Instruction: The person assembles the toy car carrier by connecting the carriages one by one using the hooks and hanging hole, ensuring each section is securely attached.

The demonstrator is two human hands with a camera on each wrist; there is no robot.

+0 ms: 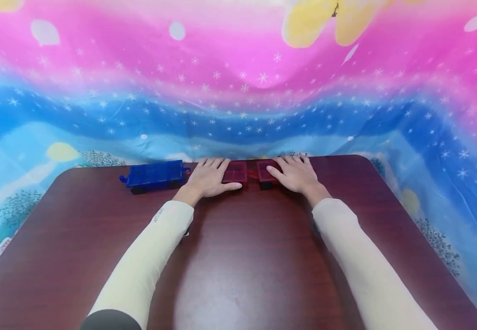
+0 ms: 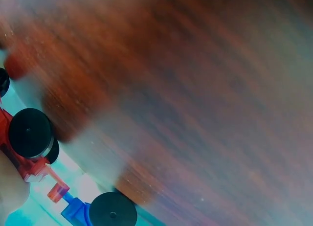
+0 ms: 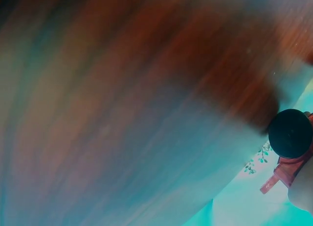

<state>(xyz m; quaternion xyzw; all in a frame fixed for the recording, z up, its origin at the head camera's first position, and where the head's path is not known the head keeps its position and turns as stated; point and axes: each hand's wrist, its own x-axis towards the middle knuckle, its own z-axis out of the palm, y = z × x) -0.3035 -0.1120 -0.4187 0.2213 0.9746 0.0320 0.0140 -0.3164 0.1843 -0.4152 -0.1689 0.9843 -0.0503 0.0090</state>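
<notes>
Near the far edge of the table, three toy wagons stand in a row. My left hand (image 1: 208, 178) holds the middle red wagon (image 1: 236, 172), fingers over its top and thumb along the near side. The right-hand red wagon (image 1: 264, 169) is under my right hand (image 1: 297, 175), held the same way. Between the two red wagons their couplings meet; whether they are linked I cannot tell. A blue wagon (image 1: 156, 173) stands left of my left hand. In the left wrist view its blue coupling (image 2: 73, 209) meets a red hook (image 2: 57, 191). A red hook (image 3: 270, 184) juts out at the right end.
The dark brown table (image 1: 238, 252) has rounded far corners. A patterned pink and blue cloth (image 1: 238, 91) hangs close behind it and along both sides. Light from above reflects on the tabletop between my forearms.
</notes>
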